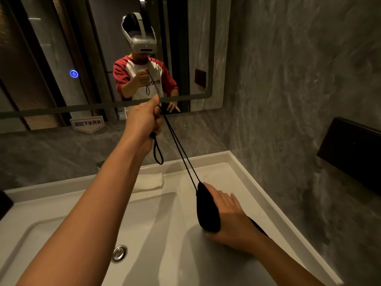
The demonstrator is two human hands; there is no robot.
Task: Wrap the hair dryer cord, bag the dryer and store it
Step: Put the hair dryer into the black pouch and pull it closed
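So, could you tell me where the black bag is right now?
The black bag lies right of centre on the white counter, under the right hand, beside the sink basin.

taut drawstring (181,153) crosses above basin (61,228); folded towel (149,182) on ledge.

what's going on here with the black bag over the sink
A person at a bathroom sink is closing a black drawstring bag. The right hand holds the bag against the counter beside the basin, while the left hand is raised toward the mirror, fist shut on the drawstring, which runs taut down to the bag's mouth. The bag looks cinched and full, though its contents are hidden. A folded white towel lies behind the basin.
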